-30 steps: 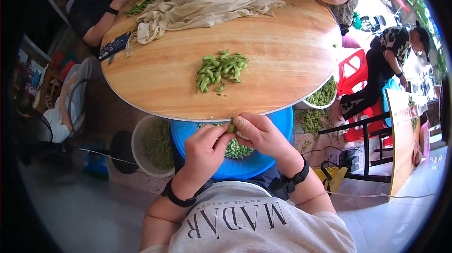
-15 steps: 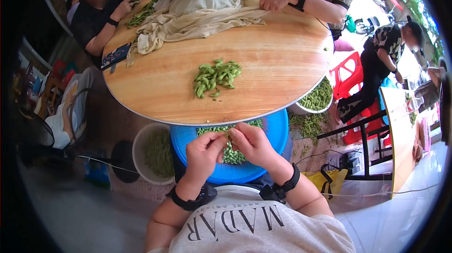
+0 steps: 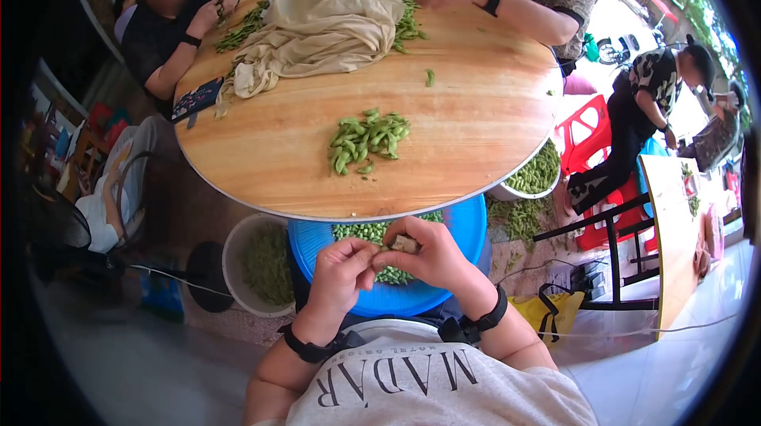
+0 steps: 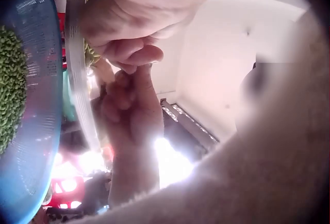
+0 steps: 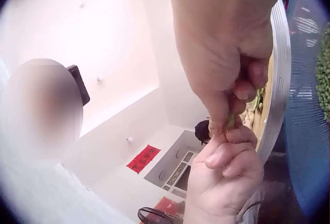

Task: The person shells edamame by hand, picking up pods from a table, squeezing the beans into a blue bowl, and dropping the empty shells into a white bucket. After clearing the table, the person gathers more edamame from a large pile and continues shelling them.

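Both hands meet above a blue plastic basket [image 3: 474, 228] that holds shelled green beans [image 3: 361, 231]. At their touching fingertips is a soybean pod [image 5: 230, 121], of which only a small green bit shows. My left hand [image 3: 341, 271] pinches it between thumb and fingers. My right hand [image 3: 436, 255] pinches it from the other side, with its fingers curled. A pale brownish piece [image 3: 405, 244] lies within the curl of the right hand. Just ahead, a small pile of green pods [image 3: 369, 139] sits on the round wooden table [image 3: 269, 149].
A bucket with pods [image 3: 258, 259] stands left of the basket, and another pod bucket [image 3: 533, 176] at the right below the table edge. A beige cloth [image 3: 333, 14] covers a heap at the table's back. Other people sit around the table; red chairs [image 3: 585, 137] stand right.
The pod between my hands, plainly seen a second ago, is now mostly hidden by fingers. Across the table, the cloth's right side has been drawn back, baring pods; a lone pod now lies nearby.
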`<state>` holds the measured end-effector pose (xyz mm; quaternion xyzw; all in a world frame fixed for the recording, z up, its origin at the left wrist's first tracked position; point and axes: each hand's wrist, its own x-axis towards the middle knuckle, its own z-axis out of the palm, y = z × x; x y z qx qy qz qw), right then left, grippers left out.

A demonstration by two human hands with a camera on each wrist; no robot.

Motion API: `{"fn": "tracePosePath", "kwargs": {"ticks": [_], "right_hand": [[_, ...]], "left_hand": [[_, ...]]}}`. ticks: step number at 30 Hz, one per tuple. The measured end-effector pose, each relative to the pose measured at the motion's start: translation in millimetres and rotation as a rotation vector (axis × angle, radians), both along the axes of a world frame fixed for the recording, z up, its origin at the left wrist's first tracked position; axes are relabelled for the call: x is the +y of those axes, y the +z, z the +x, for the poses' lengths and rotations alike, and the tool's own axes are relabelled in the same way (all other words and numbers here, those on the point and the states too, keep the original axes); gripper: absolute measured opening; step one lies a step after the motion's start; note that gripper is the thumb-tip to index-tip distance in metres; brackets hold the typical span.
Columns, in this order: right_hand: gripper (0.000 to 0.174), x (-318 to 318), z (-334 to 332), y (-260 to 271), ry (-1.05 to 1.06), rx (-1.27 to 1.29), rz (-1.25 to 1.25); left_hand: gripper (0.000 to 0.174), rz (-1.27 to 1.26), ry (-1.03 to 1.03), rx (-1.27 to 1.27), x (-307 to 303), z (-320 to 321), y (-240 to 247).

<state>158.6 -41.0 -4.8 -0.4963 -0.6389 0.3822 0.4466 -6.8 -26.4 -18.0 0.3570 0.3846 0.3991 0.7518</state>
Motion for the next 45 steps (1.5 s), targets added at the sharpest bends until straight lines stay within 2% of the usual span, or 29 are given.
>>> {"fn": "tracePosePath", "kwargs": {"ticks": [2,4,8,10,11,13,14,15,16,18,20,21,24,25,26,28,29,32,36,40,41,44,45], "right_hand": [[0.028,2.9,2.8,-2.7,0.090,-0.030,-0.058],[0.023,4.8,2.2,-1.5,0.132,0.067,-0.140],[0.015,8.0,-1.4,-7.9,0.165,0.246,-0.298],[0.016,8.8,-0.8,-9.8,0.171,0.150,-0.279],[0.016,9.6,0.4,-10.7,0.176,0.101,-0.271],[0.017,12.3,14.1,-9.9,0.339,-0.140,-0.188],[0.018,14.8,22.9,-8.3,0.420,-0.262,-0.144],[0.018,17.4,29.6,-2.5,0.460,-0.298,-0.160],[0.017,23.0,32.7,6.1,0.355,-0.325,-0.190],[0.017,39.6,38.7,21.8,0.144,-0.376,-0.250],[0.017,64.8,34.0,15.7,-0.130,-0.403,-0.004],[0.018,77.2,31.3,10.1,-0.270,-0.414,0.121],[0.021,106.7,31.2,-6.8,-0.239,-0.611,0.270],[0.017,111.2,32.8,-13.4,-0.273,-0.575,0.356],[0.014,111.1,35.2,-12.5,-0.335,-0.426,0.302],[0.011,102.5,40.4,-5.2,-0.441,-0.130,0.179],[0.012,95.5,39.6,4.7,-0.418,0.189,-0.029],[0.009,72.5,36.8,5.6,-0.291,0.783,-0.300],[0.007,45.4,17.3,-9.2,-0.105,1.127,-0.443],[0.012,31.8,9.0,-10.7,-0.121,0.954,-0.490],[0.018,30.4,12.9,-2.9,-0.166,0.682,-0.471],[0.025,29.3,29.6,-0.9,-0.015,0.579,-0.273],[0.032,29.0,30.2,8.0,0.058,0.536,-0.293]], "left_hand": [[0.010,-0.051,-0.013,-0.047,-0.3,-2.6,-1.8],[0.010,-0.080,-0.012,-0.078,-1.3,-4.0,-0.2],[0.009,0.067,-0.025,0.170,-1.4,-8.3,0.7],[0.006,0.128,-0.018,0.269,-2.5,-8.0,1.6],[0.004,0.236,0.009,0.368,-2.4,-10.9,-1.5],[0.002,0.458,0.060,0.564,1.3,-25.9,-11.5],[0.005,0.647,0.165,0.641,7.4,-39.0,-20.3],[0.007,0.722,0.207,0.786,13.9,-59.7,-27.1],[0.011,0.677,0.183,1.005,18.4,-76.8,-19.7],[0.019,0.776,0.179,1.293,27.6,-112.0,-31.1],[0.024,0.803,0.234,1.477,29.8,-120.5,-25.5],[0.024,0.677,0.273,1.435,30.6,-114.4,-17.9],[0.020,0.431,0.228,0.998,35.0,-95.6,-8.9],[0.015,0.453,0.243,0.809,37.1,-87.2,-13.1],[0.011,0.319,0.240,0.669,36.9,-76.5,-8.8],[0.015,0.328,0.118,0.511,40.7,-58.6,-1.6],[0.015,0.276,0.117,0.406,41.1,-46.1,4.5],[0.018,0.160,0.104,0.145,47.4,0.2,19.9],[0.020,0.110,0.057,-0.036,50.5,34.7,12.8],[0.021,0.160,0.065,-0.121,41.7,35.7,11.2],[0.020,0.229,0.066,-0.039,39.0,32.6,11.0],[0.019,0.459,0.082,0.199,33.9,22.6,10.6],[0.019,0.552,0.088,0.269,33.1,22.0,10.7]]}}
